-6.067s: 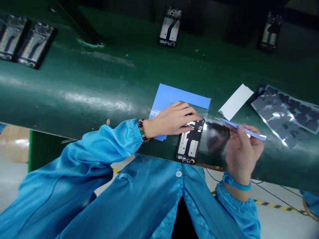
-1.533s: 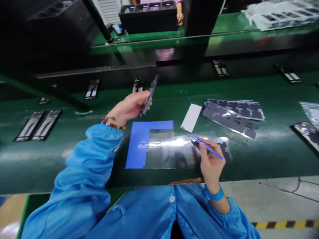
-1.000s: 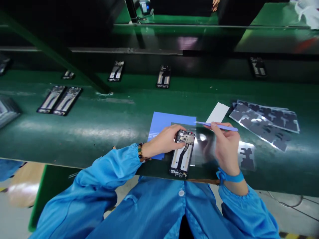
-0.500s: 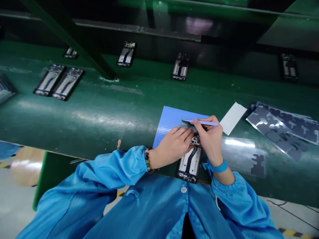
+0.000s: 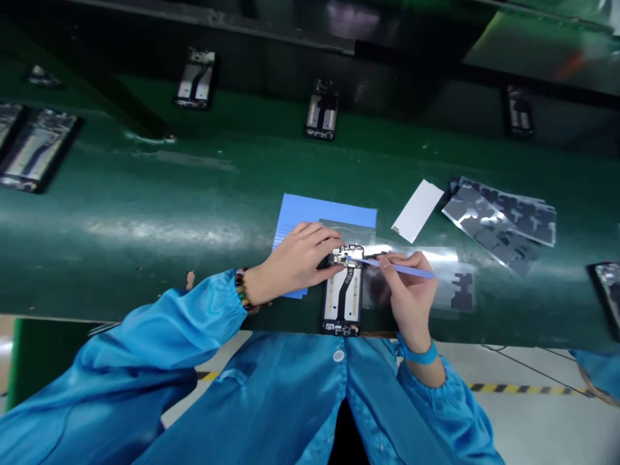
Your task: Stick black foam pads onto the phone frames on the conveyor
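One phone point(image 5: 343, 294) lies partly hidden under the left hand point(image 5: 298, 263).

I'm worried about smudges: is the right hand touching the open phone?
Apart: the head view shows a gap between the right hand and the right edge of the phone, with the tweezers reaching across.

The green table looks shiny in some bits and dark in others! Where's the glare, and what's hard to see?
In the head view, white glare streaks the table left of the left hand and crosses a clear sheet by the right hand; same head view, the upper-right phone sits dim and soft-edged.
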`<action>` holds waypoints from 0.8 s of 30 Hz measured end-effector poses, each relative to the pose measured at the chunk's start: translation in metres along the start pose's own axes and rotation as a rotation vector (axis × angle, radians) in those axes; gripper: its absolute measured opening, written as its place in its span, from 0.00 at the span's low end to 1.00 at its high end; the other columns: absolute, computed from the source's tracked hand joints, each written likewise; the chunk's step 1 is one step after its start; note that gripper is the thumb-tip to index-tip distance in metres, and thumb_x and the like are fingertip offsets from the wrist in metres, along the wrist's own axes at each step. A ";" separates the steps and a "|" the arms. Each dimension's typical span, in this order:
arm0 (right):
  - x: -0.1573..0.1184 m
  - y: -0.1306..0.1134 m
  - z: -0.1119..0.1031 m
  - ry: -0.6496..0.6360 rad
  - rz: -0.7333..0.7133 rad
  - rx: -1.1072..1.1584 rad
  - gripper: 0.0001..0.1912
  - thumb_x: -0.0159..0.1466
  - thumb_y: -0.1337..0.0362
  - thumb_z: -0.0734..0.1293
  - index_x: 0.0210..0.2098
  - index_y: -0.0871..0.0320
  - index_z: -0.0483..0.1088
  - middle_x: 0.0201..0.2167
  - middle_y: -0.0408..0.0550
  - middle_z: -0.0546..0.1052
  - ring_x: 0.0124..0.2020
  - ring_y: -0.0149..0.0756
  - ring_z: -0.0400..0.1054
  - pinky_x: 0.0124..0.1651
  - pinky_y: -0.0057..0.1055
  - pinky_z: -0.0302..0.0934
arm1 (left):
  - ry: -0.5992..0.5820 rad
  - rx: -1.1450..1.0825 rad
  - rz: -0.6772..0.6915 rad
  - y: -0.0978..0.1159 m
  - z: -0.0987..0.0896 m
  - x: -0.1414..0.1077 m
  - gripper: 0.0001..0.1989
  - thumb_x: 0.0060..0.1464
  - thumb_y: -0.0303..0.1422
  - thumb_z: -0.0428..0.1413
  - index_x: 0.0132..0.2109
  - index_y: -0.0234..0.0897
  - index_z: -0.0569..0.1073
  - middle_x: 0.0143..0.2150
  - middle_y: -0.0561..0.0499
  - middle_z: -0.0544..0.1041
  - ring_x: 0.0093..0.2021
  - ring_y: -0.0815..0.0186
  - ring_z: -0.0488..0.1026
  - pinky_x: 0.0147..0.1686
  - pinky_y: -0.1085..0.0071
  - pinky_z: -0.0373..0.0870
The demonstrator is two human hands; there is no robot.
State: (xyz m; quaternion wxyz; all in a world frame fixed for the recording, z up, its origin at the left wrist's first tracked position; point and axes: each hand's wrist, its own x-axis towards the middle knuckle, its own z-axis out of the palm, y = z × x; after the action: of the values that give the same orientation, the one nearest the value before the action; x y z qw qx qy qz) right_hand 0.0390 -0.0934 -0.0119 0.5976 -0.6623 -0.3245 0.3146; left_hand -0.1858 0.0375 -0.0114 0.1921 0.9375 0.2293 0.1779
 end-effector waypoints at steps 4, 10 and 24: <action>-0.003 0.005 0.001 -0.005 -0.010 -0.014 0.22 0.63 0.53 0.83 0.33 0.51 0.68 0.35 0.44 0.84 0.45 0.43 0.84 0.55 0.45 0.77 | -0.021 -0.075 0.029 -0.005 0.000 -0.002 0.16 0.75 0.41 0.61 0.62 0.40 0.79 0.63 0.45 0.84 0.60 0.54 0.80 0.55 0.57 0.72; -0.001 0.003 0.003 -0.032 -0.025 -0.033 0.20 0.64 0.53 0.83 0.33 0.51 0.69 0.35 0.45 0.84 0.45 0.42 0.84 0.57 0.45 0.76 | -0.001 -0.122 0.061 -0.004 0.001 -0.002 0.14 0.75 0.37 0.60 0.61 0.39 0.80 0.64 0.45 0.84 0.61 0.55 0.80 0.58 0.57 0.72; -0.002 0.003 0.003 -0.069 -0.025 -0.052 0.19 0.65 0.55 0.82 0.33 0.51 0.69 0.36 0.46 0.85 0.45 0.42 0.84 0.57 0.44 0.77 | -0.032 0.063 0.150 -0.003 0.002 -0.005 0.11 0.76 0.35 0.59 0.58 0.44 0.84 0.67 0.46 0.82 0.62 0.55 0.78 0.57 0.56 0.74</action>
State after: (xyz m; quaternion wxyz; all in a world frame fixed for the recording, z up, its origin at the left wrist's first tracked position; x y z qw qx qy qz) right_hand 0.0359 -0.0937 -0.0151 0.5727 -0.6622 -0.3612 0.3211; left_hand -0.1895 0.0367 -0.0158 0.1524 0.9603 0.1609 0.1697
